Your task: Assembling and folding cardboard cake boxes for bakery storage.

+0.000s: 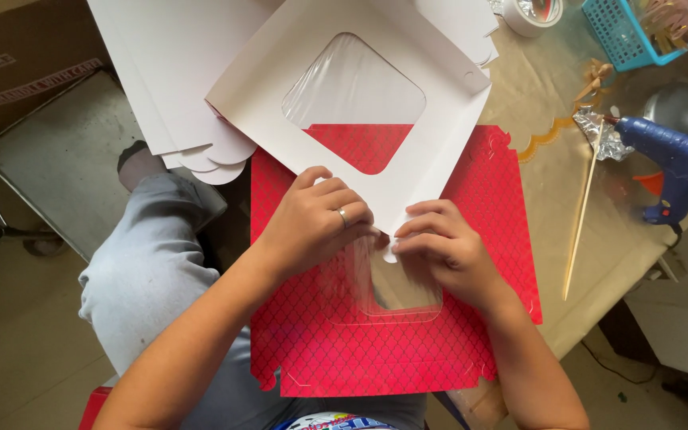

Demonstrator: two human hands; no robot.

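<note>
While both hands (380,235) pinch one white windowed box blank (352,111), one red blank (392,342) beneath.

The blue basket (627,36) and tape roll (532,14) run off the top edge. The left hand (312,227) and right hand (443,247) cover part of the red box blank's (376,342) window.

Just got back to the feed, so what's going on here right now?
A seated person is working on flat box blanks at a table edge. Both the left hand and the right hand pinch the near corner of a white windowed blank, which lies across a red patterned blank. More white blanks are stacked behind, and a blue glue gun lies to the right.
</note>
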